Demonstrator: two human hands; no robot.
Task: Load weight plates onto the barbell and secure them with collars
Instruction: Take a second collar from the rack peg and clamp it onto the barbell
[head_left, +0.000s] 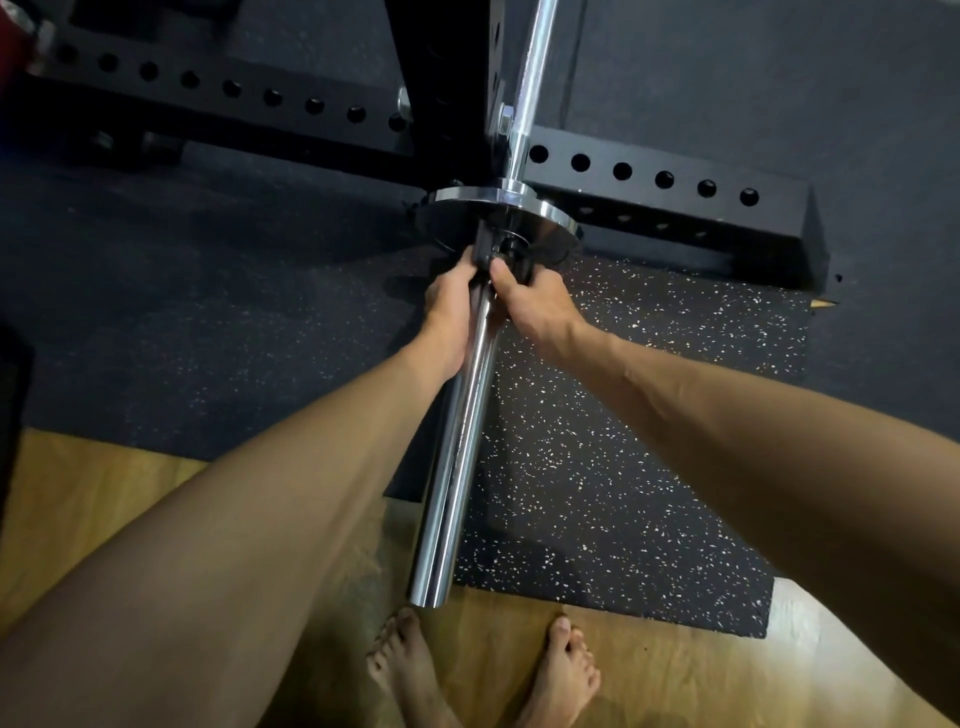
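A chrome barbell sleeve (457, 441) points toward me from the black rack. One small chrome weight plate (550, 210) sits on the sleeve against its inner shoulder. Right against the plate's near face is a black collar (501, 252) on the sleeve. My left hand (449, 312) grips the collar's left side, fingers curled round it. From the right, my right hand (530, 306) pinches the collar with thumb on top. My fingers hide most of the collar.
The black rack upright (441, 78) and its perforated base beams (665, 182) stand just behind the plate. Speckled rubber mats (597, 441) cover the floor below, wood floor (104, 499) nearer me. My bare feet (483, 670) stand under the sleeve's end.
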